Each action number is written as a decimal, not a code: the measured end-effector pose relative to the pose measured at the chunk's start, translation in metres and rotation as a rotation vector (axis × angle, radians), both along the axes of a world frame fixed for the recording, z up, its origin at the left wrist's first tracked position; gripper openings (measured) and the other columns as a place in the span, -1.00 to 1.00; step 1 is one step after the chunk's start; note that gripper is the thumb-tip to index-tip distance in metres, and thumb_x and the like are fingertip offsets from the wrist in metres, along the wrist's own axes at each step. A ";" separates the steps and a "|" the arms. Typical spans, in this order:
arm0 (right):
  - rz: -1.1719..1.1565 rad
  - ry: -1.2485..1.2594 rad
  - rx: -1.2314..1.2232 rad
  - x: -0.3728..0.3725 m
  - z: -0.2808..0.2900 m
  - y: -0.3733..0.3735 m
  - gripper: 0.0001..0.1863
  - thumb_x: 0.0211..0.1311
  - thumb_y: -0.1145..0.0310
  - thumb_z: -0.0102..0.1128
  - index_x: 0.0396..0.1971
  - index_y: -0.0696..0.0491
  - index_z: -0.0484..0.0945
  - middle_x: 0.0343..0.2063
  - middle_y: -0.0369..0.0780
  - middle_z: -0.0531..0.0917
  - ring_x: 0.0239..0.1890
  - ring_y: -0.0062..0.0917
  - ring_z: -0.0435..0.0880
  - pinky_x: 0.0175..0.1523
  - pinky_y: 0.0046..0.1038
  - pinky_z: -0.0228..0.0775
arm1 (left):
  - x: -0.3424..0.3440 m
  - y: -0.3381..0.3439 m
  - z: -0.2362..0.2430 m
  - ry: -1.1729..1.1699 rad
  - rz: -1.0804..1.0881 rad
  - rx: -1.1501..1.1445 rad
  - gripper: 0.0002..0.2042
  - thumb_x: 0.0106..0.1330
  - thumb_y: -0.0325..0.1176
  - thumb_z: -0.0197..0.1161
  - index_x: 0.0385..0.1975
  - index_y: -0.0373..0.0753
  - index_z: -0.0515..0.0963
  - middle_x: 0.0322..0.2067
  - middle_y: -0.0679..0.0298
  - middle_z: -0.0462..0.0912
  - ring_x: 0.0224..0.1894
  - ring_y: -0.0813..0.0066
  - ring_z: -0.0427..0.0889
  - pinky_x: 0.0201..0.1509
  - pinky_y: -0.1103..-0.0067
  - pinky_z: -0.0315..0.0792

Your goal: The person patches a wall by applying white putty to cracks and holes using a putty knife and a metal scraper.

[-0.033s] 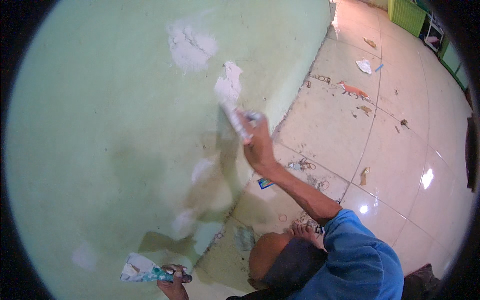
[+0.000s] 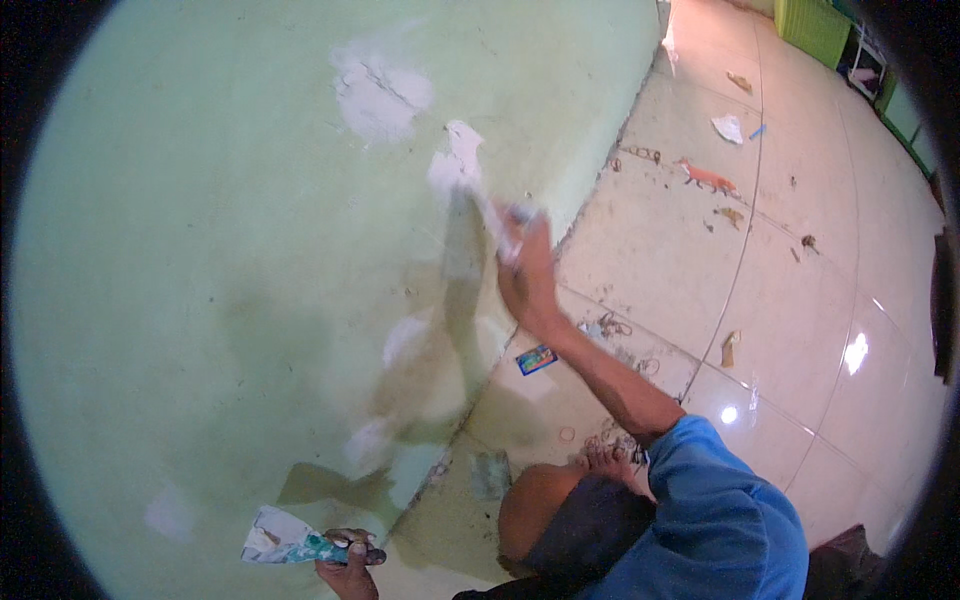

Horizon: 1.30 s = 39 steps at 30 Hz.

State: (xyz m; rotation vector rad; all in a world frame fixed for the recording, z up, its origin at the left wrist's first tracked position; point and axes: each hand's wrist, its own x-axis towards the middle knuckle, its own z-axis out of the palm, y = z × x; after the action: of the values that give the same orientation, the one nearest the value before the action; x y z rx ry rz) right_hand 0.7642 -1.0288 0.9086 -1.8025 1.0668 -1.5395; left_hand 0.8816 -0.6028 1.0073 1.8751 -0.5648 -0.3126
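Observation:
Low on the left, my left hand [image 2: 348, 575] grips a wide putty knife [image 2: 305, 547] by its green handle; white filler lies on its blade. Farther up, my right hand [image 2: 528, 280] is closed round a narrow pale scraper [image 2: 497, 222], blurred by motion. The scraper's tip is at the lower edge of a fresh white filler patch [image 2: 454, 160] on the green wall [image 2: 220, 220]; whether it touches cannot be made out. A larger rough patch [image 2: 380, 95] lies up and left of it. Fainter white patches [image 2: 405, 340] mark the wall lower down.
Tiled floor [image 2: 780, 300] meets the wall on the right. My bent knee [image 2: 540, 505] and bare foot [image 2: 612, 460] are close to the wall. A small colourful packet [image 2: 536, 360], a fox cutout [image 2: 708, 178] and scraps lie about. A green basket [image 2: 812, 32] stands far right.
My right hand and the scraper have shifted slightly right, away from the patch's lower left side. More of the colourful packet shows. My left hand has barely moved.

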 end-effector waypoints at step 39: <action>-0.107 0.150 -0.695 -0.023 0.031 -0.083 -0.31 -0.15 0.48 0.33 0.13 -0.25 0.48 -0.05 -0.32 0.56 -0.02 -0.33 0.47 0.05 -0.34 0.33 | 0.005 0.010 0.000 -0.012 0.028 -0.027 -0.76 0.13 -0.41 0.33 -0.33 -0.20 0.36 -0.47 0.18 0.53 -0.51 0.45 0.55 -0.69 0.53 0.48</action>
State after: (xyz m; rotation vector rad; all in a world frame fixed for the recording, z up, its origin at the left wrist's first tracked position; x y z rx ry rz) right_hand 0.7410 -1.1117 0.9393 -2.3714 0.7416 -2.0358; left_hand 0.8869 -0.5924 1.0071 1.8585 -0.5474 -0.2743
